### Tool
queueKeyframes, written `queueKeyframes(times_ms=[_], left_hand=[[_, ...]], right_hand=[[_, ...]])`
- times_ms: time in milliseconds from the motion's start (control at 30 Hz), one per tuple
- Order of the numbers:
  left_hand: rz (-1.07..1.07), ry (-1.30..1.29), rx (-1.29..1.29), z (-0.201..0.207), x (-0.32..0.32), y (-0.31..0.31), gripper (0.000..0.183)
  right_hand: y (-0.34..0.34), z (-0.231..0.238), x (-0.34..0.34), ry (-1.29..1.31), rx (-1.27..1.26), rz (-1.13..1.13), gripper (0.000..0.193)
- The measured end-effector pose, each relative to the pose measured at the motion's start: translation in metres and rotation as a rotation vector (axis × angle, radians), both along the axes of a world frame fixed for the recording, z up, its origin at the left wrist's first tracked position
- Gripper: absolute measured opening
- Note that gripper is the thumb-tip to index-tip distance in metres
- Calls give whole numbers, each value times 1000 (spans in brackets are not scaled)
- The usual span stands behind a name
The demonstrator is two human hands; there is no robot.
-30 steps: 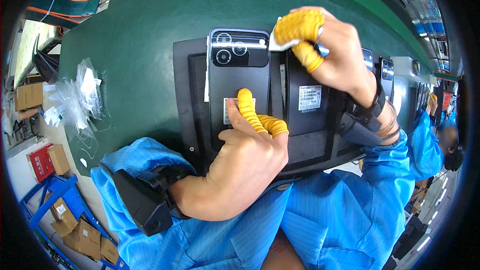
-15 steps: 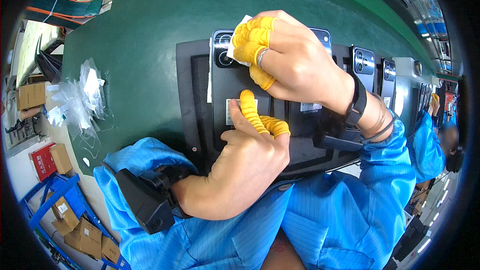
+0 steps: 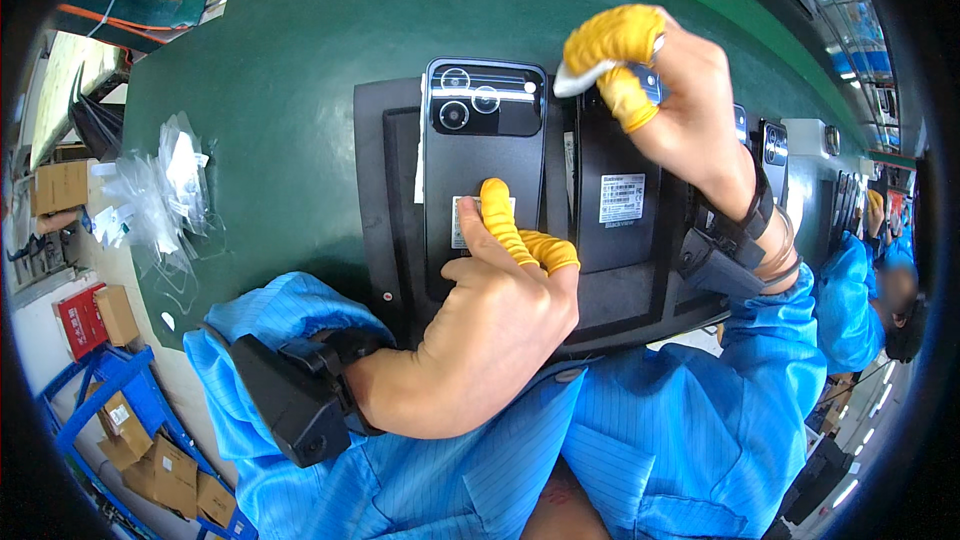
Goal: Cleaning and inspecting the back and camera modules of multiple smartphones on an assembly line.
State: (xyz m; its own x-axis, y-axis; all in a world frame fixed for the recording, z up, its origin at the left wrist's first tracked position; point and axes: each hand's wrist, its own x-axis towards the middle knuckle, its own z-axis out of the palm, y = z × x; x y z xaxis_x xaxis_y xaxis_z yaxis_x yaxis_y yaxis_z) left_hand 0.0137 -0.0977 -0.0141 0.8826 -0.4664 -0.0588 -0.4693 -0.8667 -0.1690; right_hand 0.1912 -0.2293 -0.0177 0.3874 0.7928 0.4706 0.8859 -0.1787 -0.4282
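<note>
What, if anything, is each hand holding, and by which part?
Right hand pinches white wipe by its right end; left hand rests on leftmost phone, gripping nothing.

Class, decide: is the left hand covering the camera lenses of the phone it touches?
No, the left hand rests lower on the phone, leaving the lenses uncovered.

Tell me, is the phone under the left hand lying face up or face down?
Face down: the phone shows its camera panel and pale label upward, the left hand over its back.
</note>
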Motion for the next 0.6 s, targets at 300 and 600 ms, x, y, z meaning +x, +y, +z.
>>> queueKeyframes(times_ms=[300, 600], left_hand=[[33, 4, -33, 1, 0, -2, 13], [28, -1, -34, -1, 0, 0, 11]], right_hand=[[26, -17, 1, -16, 14, 154, 14], [0, -23, -44, -272, -23, -32, 26]])
